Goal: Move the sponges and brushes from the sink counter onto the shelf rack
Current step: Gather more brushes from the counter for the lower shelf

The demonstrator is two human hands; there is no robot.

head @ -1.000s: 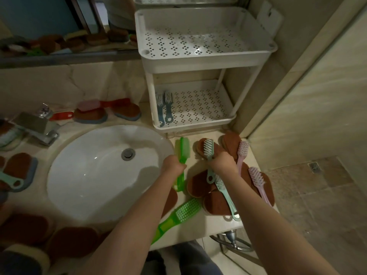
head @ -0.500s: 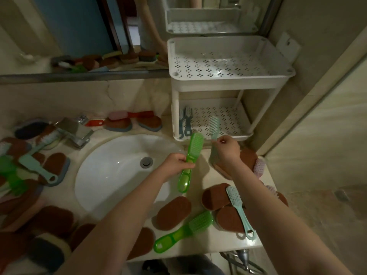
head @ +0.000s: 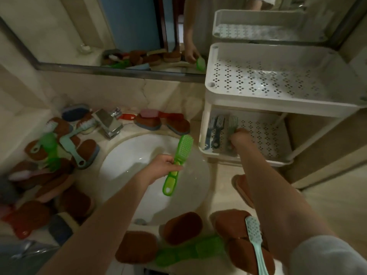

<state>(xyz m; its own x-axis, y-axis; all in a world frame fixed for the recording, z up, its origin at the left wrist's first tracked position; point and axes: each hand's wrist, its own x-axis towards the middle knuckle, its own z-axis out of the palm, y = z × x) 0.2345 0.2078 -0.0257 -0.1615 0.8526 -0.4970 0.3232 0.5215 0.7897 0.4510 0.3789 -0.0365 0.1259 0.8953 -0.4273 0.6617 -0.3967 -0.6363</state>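
Head view, left hand: the left hand (head: 161, 168) curls fingers and thumb round the neck of a green brush (head: 184, 147). It holds the brush bristle-head up over the sink basin (head: 123, 165), touching nothing else.
Right hand: the right hand (head: 239, 136) is inside the lower tier (head: 264, 135) of the shelf rack (head: 205, 120). Its fingers are curled down over the handle of a grey-green brush (head: 232, 124). Whether that brush rests on the tier floor cannot be told.
Brushes in rack: three, all on the lower tier. Two blue brushes (head: 213, 130) lie side by side against the left wall, with the grey-green brush just beside them.
Brushes on near counter: two. A second green brush (head: 190, 251) is blurred, and a mint brush (head: 253, 229) lies across sponges.
Sponges: five brown sponges (head: 182, 230) on the near counter (head: 220, 175), one half hidden by the right forearm. The heap left of the basin is too blurred to count.
Edges and room: perforated floor shows to the right of the right hand. The upper tier (head: 278, 76) overhangs that hand.
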